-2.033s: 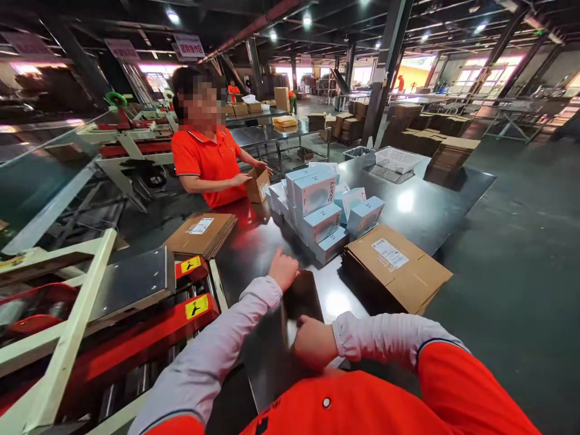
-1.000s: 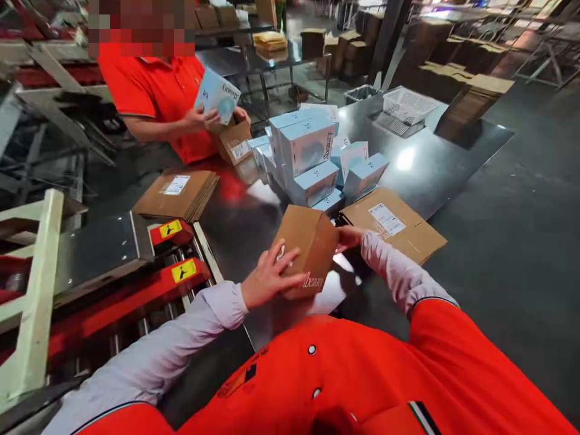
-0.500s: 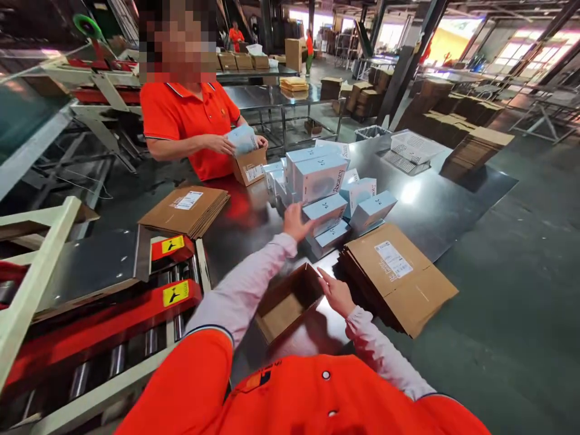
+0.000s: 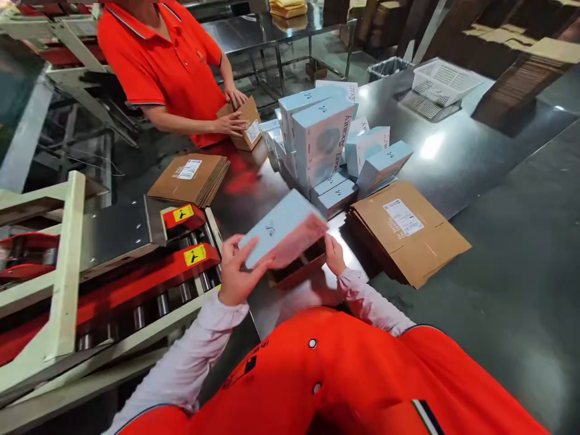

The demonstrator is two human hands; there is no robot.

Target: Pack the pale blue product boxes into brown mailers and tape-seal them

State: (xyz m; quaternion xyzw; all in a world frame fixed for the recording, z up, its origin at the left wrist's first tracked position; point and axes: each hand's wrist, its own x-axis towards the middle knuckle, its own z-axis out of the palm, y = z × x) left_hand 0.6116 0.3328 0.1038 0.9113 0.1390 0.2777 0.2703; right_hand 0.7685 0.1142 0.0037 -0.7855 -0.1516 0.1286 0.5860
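Note:
My left hand (image 4: 238,269) grips one end of a light-blue product box (image 4: 281,226), which is tilted just above an open brown cardboard box (image 4: 301,272). The blue box hides most of the cardboard box's opening. At the carton's right side, my right hand (image 4: 334,255) holds its edge with curled fingers. Beyond them stands a group of similar light-blue boxes (image 4: 321,136), some upright and some lying flat. Right of my right hand lies a stack of flattened cartons (image 4: 403,226) with a white label on top.
Across the metal table (image 4: 435,163), a co-worker (image 4: 167,72) in an orange shirt has both hands on a small carton (image 4: 248,125). Another flat carton stack (image 4: 190,178) lies left. A roller conveyor (image 4: 140,284) borders the table's left side. White baskets (image 4: 441,81) sit at the far right.
My left hand has taken a blue box from the group and brought it back over the open carton. My right hand stays on the carton. The co-worker's blue box is out of sight; the view tilts down.

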